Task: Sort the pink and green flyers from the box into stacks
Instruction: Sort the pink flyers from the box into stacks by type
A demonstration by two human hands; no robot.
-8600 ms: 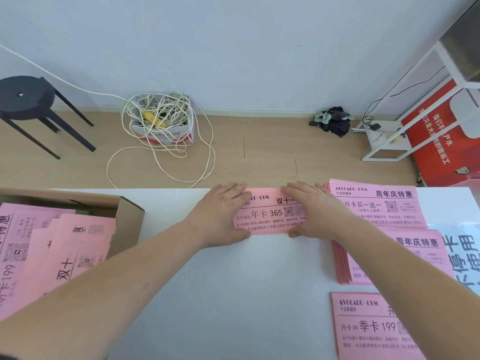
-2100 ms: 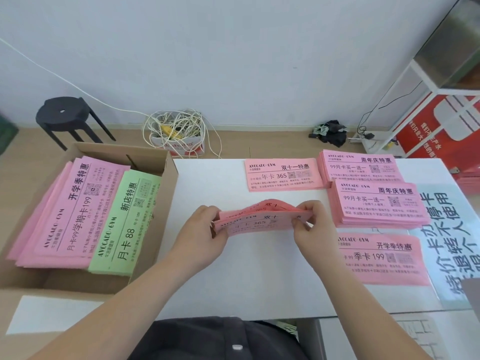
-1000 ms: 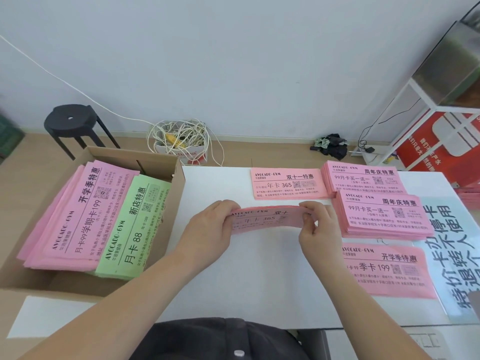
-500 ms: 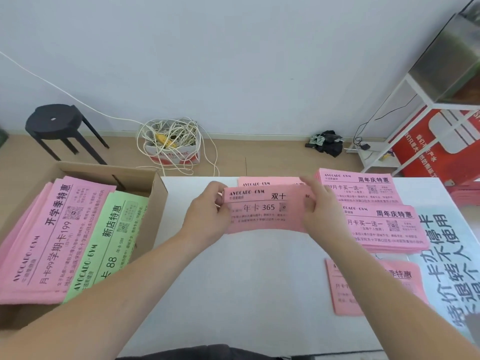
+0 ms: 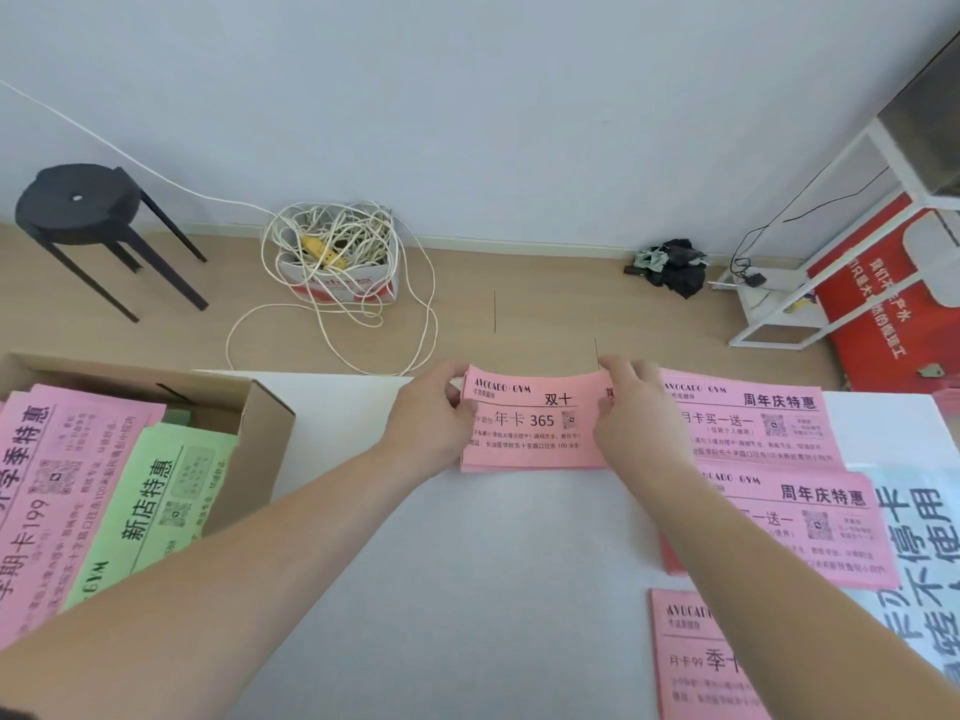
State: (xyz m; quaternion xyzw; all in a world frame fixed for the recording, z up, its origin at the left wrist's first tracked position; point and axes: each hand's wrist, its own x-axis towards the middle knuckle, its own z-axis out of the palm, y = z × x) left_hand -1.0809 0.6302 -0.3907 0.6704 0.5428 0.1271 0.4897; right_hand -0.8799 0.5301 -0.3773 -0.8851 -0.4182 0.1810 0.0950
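Observation:
A small bundle of pink "365" flyers (image 5: 530, 433) lies at the far edge of the white table (image 5: 467, 589), on top of the pink flyer that lay there. My left hand (image 5: 428, 418) grips its left end and my right hand (image 5: 636, 418) grips its right end. The cardboard box (image 5: 260, 433) at the left holds pink flyers (image 5: 47, 485) and green flyers (image 5: 156, 491). To the right lie two stacks of pink flyers (image 5: 753, 423), (image 5: 810, 522), and a single pink flyer (image 5: 691, 662) lies near the front.
A blue-printed white sheet (image 5: 919, 553) lies at the table's right edge. On the floor beyond are a black stool (image 5: 78, 210), a box of tangled white cable (image 5: 337, 262), dark cloth (image 5: 670, 265), a white rack (image 5: 831, 241) and a red sign (image 5: 872, 298).
Both hands squared the pink bundle in the air, then carried it away from me and set it down on the pink "365" flyer at the far edge. The camera tilted down.

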